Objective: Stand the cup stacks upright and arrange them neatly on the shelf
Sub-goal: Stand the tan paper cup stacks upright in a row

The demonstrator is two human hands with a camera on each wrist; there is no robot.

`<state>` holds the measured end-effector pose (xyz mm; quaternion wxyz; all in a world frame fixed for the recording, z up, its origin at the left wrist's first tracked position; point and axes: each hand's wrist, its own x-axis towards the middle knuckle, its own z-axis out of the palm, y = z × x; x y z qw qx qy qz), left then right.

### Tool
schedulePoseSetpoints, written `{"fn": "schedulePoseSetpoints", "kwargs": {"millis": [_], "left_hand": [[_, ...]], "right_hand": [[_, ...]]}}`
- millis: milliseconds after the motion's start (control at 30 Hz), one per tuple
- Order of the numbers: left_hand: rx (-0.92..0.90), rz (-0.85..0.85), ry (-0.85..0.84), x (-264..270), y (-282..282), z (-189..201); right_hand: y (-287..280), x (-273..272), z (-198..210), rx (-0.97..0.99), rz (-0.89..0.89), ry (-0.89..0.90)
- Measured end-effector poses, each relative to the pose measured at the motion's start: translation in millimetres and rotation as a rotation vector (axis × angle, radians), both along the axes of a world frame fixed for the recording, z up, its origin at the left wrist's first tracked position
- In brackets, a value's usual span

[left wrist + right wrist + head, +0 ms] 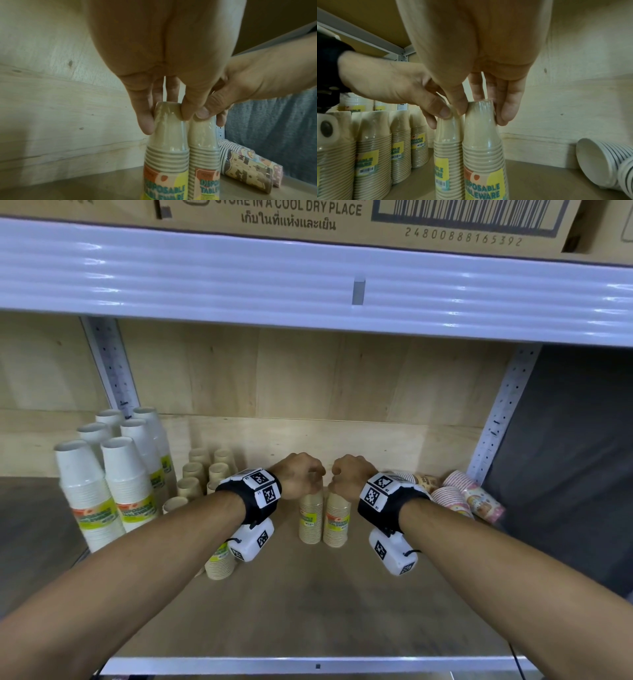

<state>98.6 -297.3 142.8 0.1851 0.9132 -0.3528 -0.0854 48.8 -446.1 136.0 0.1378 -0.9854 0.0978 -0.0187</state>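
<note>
Two wrapped beige cup stacks stand upright side by side in the middle of the shelf (308, 611). My left hand (301, 475) grips the top of the left stack (311, 520), fingers and thumb curled round its top cup (167, 135). My right hand (346, 475) grips the top of the right stack (337, 523) the same way (482, 135). Both stacks touch the shelf board and each other. In the left wrist view the right hand (207, 116) pinches its stack (204, 143). In the right wrist view the left hand (443, 112) holds the neighbouring stack (448, 142).
Tall white cup stacks (102, 491) stand at the left, with a block of upright beige stacks (202, 470) beside them and one more (221, 563) under my left wrist. Pink patterned stacks (469, 498) lie on their sides at the right. The upper shelf (308, 285) hangs overhead.
</note>
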Motion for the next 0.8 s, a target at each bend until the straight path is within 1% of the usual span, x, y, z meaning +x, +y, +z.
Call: {"fn": "schedulePoseSetpoints", "kwargs": {"millis": [233, 333, 467, 567, 800], "left_hand": [[-0.030, 0.046, 0.003, 5, -4, -2], [-0.024, 0.053, 0.010, 6, -4, -1], [0.038, 0.032, 0.024, 3, -2, 5], [0.106, 0.052, 0.027, 0, 1, 12], [0.219, 0.138, 0.169, -12, 25, 28]], "right_hand": [[2, -6, 7, 0.024, 0.005, 0.001], [2, -8, 10, 0.020, 0.036, 0.005], [7, -9, 16, -0.008, 0.105, 0.037], [14, -10, 19, -0.032, 0.141, 0.061], [45, -14, 35, -0.091, 0.271, 0.155]]}}
